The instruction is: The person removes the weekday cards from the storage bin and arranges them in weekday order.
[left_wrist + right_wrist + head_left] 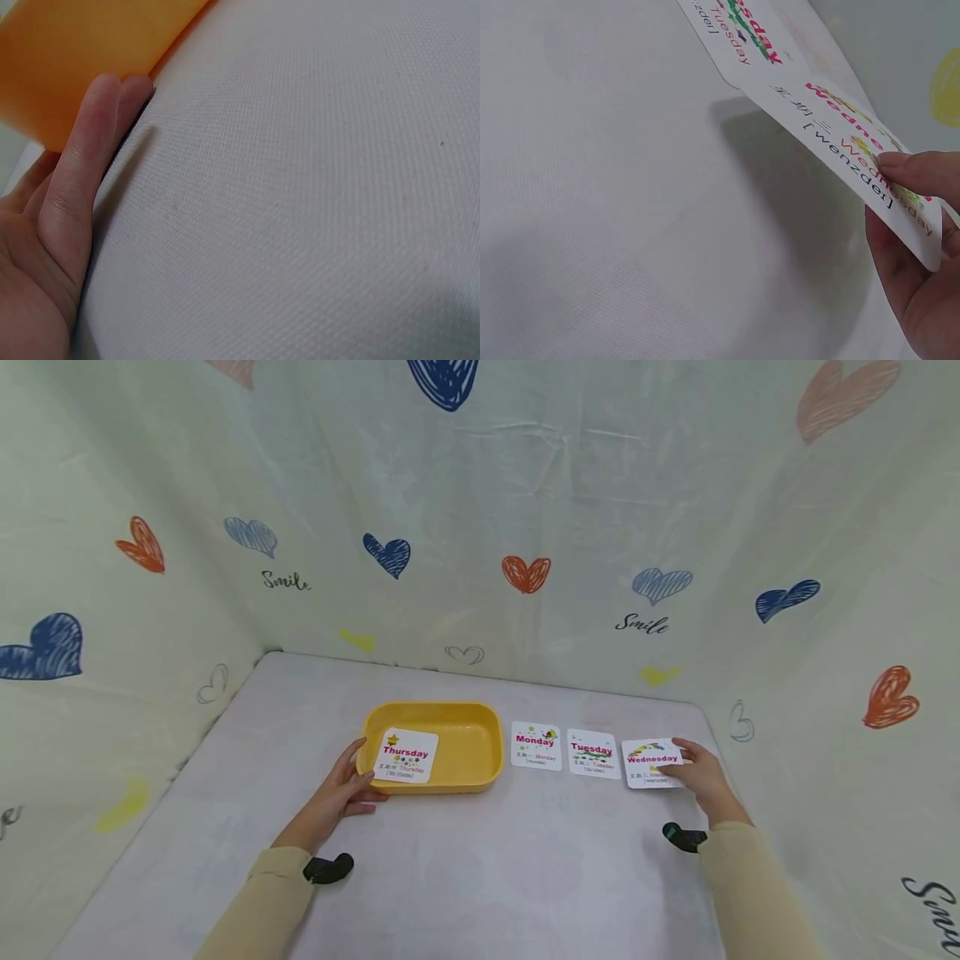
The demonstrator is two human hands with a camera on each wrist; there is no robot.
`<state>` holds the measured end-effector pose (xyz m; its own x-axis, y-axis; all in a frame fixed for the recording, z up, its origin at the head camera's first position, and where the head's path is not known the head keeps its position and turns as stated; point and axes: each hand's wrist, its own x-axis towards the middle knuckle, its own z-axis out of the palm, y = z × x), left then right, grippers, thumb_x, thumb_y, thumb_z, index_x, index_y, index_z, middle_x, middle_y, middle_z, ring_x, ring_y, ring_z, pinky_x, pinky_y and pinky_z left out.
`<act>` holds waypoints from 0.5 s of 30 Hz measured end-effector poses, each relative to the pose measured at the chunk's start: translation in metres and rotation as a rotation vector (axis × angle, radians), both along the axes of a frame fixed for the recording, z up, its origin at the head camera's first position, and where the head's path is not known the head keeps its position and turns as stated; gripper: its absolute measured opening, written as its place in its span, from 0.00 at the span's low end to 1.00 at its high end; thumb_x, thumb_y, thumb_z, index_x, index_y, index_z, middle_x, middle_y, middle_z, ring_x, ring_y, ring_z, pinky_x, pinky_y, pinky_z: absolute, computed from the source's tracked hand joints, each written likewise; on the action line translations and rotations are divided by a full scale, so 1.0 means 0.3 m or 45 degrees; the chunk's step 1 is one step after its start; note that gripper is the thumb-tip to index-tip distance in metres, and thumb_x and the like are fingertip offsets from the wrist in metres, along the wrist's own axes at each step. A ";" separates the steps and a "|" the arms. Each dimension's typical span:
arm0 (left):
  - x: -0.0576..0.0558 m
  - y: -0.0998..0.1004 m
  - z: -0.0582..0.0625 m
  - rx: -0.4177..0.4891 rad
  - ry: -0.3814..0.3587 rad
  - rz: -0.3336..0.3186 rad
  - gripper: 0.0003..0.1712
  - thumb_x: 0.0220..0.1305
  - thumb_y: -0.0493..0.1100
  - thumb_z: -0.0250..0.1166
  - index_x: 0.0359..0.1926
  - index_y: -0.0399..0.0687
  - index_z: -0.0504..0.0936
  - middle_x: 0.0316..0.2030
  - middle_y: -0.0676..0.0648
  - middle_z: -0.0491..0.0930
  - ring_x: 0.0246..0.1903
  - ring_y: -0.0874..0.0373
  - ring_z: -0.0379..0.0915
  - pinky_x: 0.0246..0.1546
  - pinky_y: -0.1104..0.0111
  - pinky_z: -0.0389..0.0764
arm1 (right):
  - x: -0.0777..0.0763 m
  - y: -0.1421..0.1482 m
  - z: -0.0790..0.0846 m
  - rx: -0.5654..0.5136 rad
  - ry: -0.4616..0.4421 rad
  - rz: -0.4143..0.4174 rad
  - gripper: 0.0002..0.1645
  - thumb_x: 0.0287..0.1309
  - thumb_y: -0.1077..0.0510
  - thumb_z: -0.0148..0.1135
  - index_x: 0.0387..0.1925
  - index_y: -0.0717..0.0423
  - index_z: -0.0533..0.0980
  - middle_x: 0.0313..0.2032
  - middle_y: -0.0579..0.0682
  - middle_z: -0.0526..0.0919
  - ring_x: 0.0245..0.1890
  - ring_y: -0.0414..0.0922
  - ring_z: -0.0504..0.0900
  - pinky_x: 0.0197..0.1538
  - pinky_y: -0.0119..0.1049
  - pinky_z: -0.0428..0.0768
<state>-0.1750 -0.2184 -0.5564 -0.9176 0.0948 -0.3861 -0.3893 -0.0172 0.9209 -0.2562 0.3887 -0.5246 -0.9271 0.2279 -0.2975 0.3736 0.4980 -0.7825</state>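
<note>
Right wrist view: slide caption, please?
Right-hand grip on the tilted Wednesday card, a shadow on the white tabletop, Tuesday card partly in view.

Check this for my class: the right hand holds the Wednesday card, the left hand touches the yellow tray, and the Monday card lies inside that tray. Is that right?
Not quite: the head view shows the Thursday card inside the yellow tray; the Monday card lies outside, on the table. The rest is right.
</note>
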 end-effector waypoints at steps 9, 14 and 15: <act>0.007 -0.006 0.010 -0.021 0.012 -0.018 0.43 0.71 0.50 0.59 0.75 0.79 0.43 0.71 0.44 0.54 0.46 0.46 0.81 0.45 0.60 0.81 | 0.000 -0.016 -0.023 0.006 0.082 -0.093 0.44 0.58 0.67 0.64 0.73 0.58 0.57 0.64 0.66 0.62 0.54 0.55 0.67 0.51 0.40 0.72; 0.008 -0.003 0.009 -0.021 0.005 -0.014 0.43 0.71 0.50 0.59 0.75 0.79 0.43 0.71 0.44 0.54 0.46 0.46 0.81 0.45 0.60 0.82 | 0.002 -0.024 -0.037 0.018 0.121 -0.216 0.38 0.61 0.64 0.64 0.71 0.55 0.62 0.61 0.62 0.66 0.50 0.50 0.68 0.41 0.28 0.71; 0.008 -0.002 0.008 -0.020 0.005 -0.011 0.43 0.71 0.50 0.59 0.75 0.79 0.43 0.71 0.44 0.54 0.46 0.46 0.81 0.44 0.60 0.82 | 0.001 -0.024 -0.043 0.026 0.129 -0.233 0.37 0.61 0.63 0.64 0.71 0.55 0.63 0.61 0.62 0.66 0.50 0.50 0.68 0.41 0.28 0.71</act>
